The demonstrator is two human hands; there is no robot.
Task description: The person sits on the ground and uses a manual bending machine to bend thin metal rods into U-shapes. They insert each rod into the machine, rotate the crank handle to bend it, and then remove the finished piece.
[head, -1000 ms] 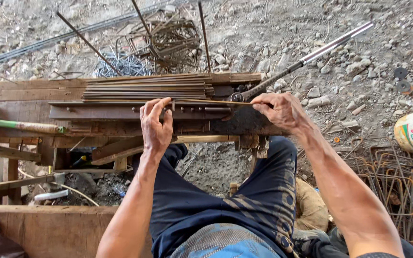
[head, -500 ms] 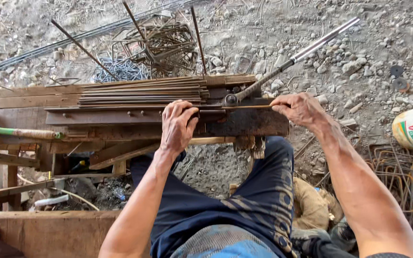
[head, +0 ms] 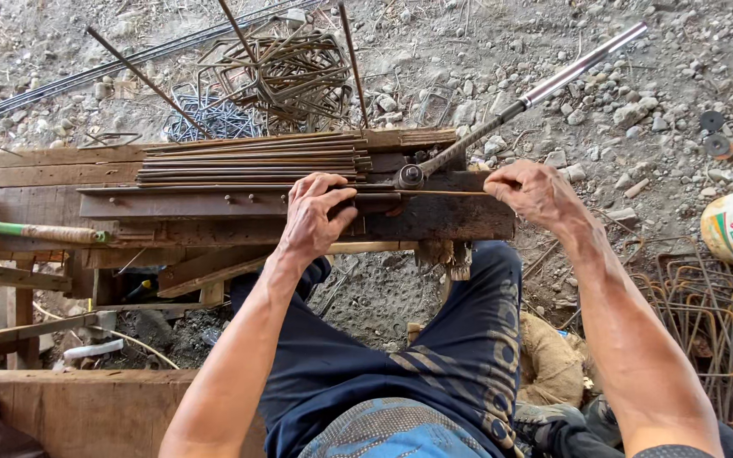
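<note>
The thin steel rod [head: 434,192] lies along the front edge of the bench [head: 36,208], running under the pivot of the bending lever [head: 502,110], and it sits further to the right of that pivot than a moment ago: I have slid it along, so a fresh length is now lined up at the pivot for bending. My left hand [head: 316,212] has travelled right with it and now rests just left of the pivot, palm down, fingers curled over the rod and pressing it to the bench, a clenched grip on the rod. My right hand [head: 536,191] sits just right of the pivot, wrist bent down, fingertips pinching the rod's free end; that grip is closed on the rod too. Both forearms reach forward over my knees. Behind the pivot, a bundle of straight rods [head: 248,157] lies on the bench, and the lever's shiny handle angles up and away to the right. Far left of the pivot lies a hammer [head: 36,231]; beyond the bench a heap of bent stirrups [head: 282,72] rests on the gravel.
</note>
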